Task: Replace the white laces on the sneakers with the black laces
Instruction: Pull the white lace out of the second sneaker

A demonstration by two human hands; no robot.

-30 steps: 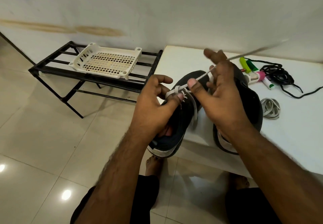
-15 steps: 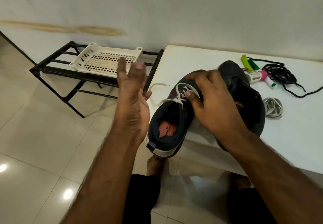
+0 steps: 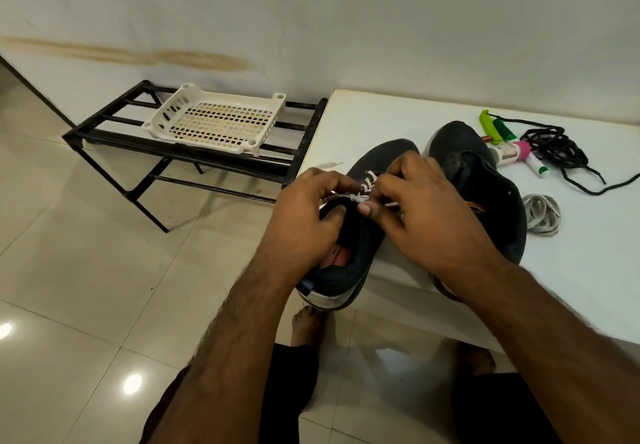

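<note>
White lace (image 3: 367, 184) on the left dark sneaker (image 3: 360, 236) at the table (image 3: 588, 253) edge is pinched by right hand (image 3: 426, 215), left hand (image 3: 304, 222) gripping the collar; black laces (image 3: 554, 149) lie well apart, behind the second sneaker (image 3: 485, 184).

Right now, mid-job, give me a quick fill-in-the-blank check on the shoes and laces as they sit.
1. The left hand and right hand both work on the ____ lace of the near sneaker.
2. The black laces lie bundled on the ____.
3. The far sneaker has ____ lace in its eyelets.
4. A removed white lace lies to the ____ of the far sneaker.

Missing words: white; table; no; right
</note>
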